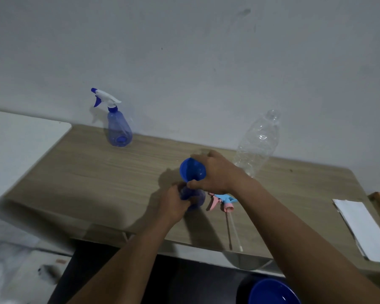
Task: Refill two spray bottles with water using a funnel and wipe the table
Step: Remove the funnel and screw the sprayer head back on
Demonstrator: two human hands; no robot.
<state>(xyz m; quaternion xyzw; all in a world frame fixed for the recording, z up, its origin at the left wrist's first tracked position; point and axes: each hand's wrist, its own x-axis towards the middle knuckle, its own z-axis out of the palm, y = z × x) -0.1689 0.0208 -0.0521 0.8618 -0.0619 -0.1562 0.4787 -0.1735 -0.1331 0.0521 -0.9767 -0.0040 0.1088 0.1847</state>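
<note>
**Hands.** The right hand [215,172] gripped the funnel [192,170]. Its fingers were curled narrowly over the far side of the rim, and its thumb pressed against the lower cone near the spout. The left hand [173,202] held the open spray bottle [198,200] directly below the funnel, with the fingers wrapped tightly round the upper body. The contact between the spout and the bottle neck was hidden by both hands.

**Materials and shapes.**
1. The funnel was opaque blue plastic, smooth, with a round mouth tilted toward the left.
2. The open spray bottle was translucent blue plastic with a rounded body. It stood on the table [97,183], a flat top with a pale wood-grain finish.
3. The trigger head [222,199], pink and light blue, lay on the table just right of and below the funnel. Its thin pale dip tube [234,231] pointed toward the near table edge.
4. The second spray bottle [119,130] stood upright well to the left of and behind the funnel, close to the wall. It had a translucent blue conical body and carried a white trigger head with blue nozzle, lever and collar.
5. The clear plastic bottle [259,141], ribbed and uncapped, stood right of and behind the funnel, near the right wrist.
6. The folded white sheet [364,227] lay flat far to the right of the funnel.
7. The round blue vessel [272,291] sat below the table edge, nearer the camera than the funnel.
</note>
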